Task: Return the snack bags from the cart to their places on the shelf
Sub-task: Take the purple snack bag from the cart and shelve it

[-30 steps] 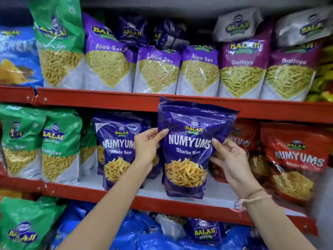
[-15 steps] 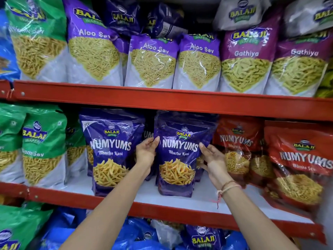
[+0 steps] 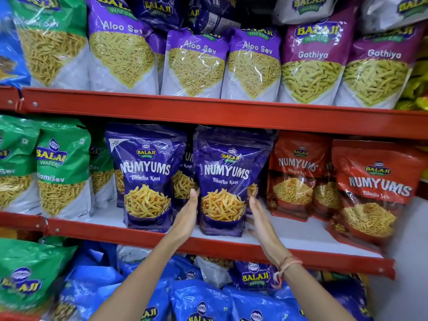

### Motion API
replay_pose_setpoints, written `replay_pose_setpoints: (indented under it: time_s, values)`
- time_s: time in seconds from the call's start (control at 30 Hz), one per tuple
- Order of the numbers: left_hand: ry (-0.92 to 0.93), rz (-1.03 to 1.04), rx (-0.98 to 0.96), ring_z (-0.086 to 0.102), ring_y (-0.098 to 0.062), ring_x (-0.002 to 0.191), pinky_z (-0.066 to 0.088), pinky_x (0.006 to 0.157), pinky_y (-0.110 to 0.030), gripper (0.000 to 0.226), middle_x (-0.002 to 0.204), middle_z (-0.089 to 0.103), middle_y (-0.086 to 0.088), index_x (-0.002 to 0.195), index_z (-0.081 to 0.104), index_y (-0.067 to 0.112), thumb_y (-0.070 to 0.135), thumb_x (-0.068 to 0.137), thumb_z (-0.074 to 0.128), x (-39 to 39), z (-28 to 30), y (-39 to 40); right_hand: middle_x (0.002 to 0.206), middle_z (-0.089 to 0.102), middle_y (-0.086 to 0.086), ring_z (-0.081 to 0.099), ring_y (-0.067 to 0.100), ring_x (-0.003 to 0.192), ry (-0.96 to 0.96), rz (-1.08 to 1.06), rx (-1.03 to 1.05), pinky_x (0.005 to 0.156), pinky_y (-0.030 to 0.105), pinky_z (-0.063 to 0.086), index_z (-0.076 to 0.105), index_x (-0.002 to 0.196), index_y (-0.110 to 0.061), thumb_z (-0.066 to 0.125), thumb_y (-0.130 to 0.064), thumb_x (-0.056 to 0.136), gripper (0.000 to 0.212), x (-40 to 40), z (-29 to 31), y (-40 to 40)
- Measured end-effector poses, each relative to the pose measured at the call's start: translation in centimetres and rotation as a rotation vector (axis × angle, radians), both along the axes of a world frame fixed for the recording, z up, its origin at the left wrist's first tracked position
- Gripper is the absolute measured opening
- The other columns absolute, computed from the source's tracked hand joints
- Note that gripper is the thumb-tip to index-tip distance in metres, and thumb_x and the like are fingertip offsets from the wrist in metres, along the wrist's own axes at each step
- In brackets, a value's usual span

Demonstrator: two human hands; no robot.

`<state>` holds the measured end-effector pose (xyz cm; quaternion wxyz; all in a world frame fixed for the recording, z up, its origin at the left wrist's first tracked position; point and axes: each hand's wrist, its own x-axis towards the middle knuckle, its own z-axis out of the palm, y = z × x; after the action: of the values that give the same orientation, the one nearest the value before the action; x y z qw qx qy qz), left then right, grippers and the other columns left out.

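A purple Numyums Bhatha Kani bag stands upright on the white middle shelf, behind its red front rail. My left hand lies flat against the bag's lower left side, fingers straight. My right hand is stretched flat by the bag's lower right side, and I cannot tell whether it touches. Neither hand is closed around the bag. A matching purple bag stands just to the left, with more behind both. The cart is out of view.
Red Numyums Bhujia Sev bags fill the shelf to the right and green sev bags the left. Aloo Sev and Gathiya bags stand on the shelf above. Blue bags lie on the shelf below.
The purple bag went from in front of the shelf rail back onto the middle shelf and now stands there. Both hands slid down its sides and flattened out.
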<state>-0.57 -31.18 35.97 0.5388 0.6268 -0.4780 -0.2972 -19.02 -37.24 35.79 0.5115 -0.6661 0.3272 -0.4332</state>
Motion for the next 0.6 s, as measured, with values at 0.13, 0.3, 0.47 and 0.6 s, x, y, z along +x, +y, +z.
replay_pose_setpoints:
  time_s: [0.13,0.3,0.47,0.6]
  values:
    - [-0.069,-0.008,-0.028,0.021,-0.022,0.145,0.017,0.118,-0.057,0.078,0.157,0.018,0.009,0.138,0.023,0.051,0.086,0.069,0.006,0.0,-0.2,2.4,0.137,0.028,-0.025,0.025,0.000,0.132,0.077,-0.042,-0.084,0.118,0.036,0.021,0.032,0.144,-0.038,0.026,-0.058,0.094,0.054,-1.2,-0.6,1.4]
    - [-0.140,-0.014,-0.011,0.018,-0.022,0.145,0.011,0.119,-0.055,0.074,0.157,0.016,0.010,0.142,0.016,0.046,0.077,0.076,0.002,-0.9,-0.2,4.5,0.140,0.028,-0.023,0.023,-0.003,0.132,0.120,-0.031,-0.100,0.110,0.025,0.017,0.028,0.147,-0.033,0.024,-0.057,0.095,0.057,-1.9,-0.7,3.2]
    - [-0.185,0.018,-0.094,0.024,-0.016,0.143,0.013,0.120,-0.045,0.062,0.155,0.025,0.012,0.143,0.019,0.045,0.067,0.086,0.009,-2.0,-1.5,6.0,0.143,0.038,-0.022,0.039,-0.002,0.130,0.071,-0.042,-0.155,0.109,0.023,0.030,0.042,0.138,-0.042,0.036,-0.054,0.094,0.046,-2.7,-1.4,4.7]
    - [-0.182,0.125,-0.270,0.045,-0.008,0.129,0.035,0.110,-0.034,0.051,0.141,0.051,0.005,0.136,0.043,0.029,0.053,0.093,0.028,-3.1,-4.4,8.6,0.120,0.063,-0.015,0.058,-0.015,0.102,-0.027,-0.135,-0.180,0.085,0.004,0.043,0.059,0.124,-0.026,0.057,-0.033,0.092,0.033,-4.7,-4.2,7.4]
